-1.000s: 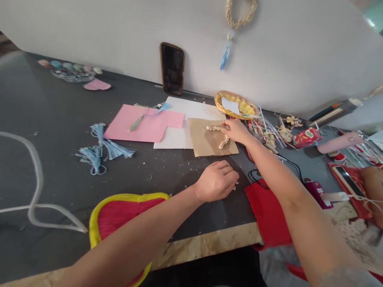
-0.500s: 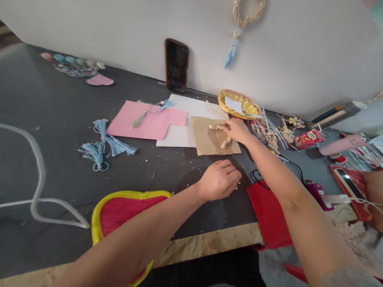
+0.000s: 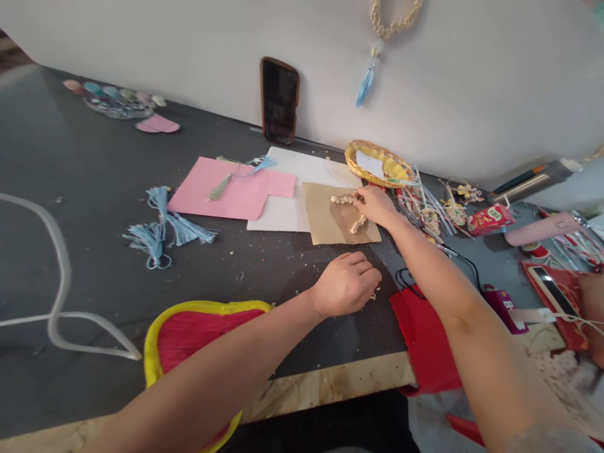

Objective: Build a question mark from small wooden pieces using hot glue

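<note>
My right hand is closed in a pinch on a strand of small cream beads over a square of brown paper. Two lengths of the strand show, one pointing left and one hanging down toward the paper's lower right. Below the paper, my left hand is curled into a fist close to the dark table top. Its fingertips are turned away, so anything inside is hidden. Small pale crumbs lie around it.
White paper and pink card lie left of the brown paper, with blue tassels beyond. A phone leans on the wall. A wicker basket, juice box and red cloth are rightward.
Both hands keep almost the same pose and place. Only a slight shift of the whole view shows.
</note>
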The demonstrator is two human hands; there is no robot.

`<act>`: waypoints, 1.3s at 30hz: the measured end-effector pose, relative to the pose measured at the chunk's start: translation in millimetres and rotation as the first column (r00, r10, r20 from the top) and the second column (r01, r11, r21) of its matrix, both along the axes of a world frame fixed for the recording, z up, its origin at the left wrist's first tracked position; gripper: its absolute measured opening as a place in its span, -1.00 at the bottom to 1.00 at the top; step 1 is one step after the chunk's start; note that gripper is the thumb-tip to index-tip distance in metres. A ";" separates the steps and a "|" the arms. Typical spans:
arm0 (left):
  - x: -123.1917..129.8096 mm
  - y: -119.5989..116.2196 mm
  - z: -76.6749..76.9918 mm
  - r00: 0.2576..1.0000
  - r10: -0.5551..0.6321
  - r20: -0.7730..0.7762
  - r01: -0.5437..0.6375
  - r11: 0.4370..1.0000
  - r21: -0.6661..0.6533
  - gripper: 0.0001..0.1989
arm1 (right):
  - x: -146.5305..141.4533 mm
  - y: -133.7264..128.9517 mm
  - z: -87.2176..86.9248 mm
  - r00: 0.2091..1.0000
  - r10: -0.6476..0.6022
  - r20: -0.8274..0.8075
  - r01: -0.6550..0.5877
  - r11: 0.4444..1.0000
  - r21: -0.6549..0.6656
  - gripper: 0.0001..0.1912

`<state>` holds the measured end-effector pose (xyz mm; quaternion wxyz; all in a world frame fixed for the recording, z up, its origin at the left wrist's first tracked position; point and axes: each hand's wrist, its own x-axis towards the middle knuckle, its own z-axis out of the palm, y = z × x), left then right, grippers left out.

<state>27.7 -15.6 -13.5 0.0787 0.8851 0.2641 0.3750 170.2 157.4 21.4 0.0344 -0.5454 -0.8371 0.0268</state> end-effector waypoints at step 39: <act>0.5 1.3 -1.0 1.000 0.009 -0.009 -0.009 1.000 -0.007 -0.77 | 0.4 0.2 -1.2 0.994 -0.074 0.082 0.072 0.997 0.027 -0.82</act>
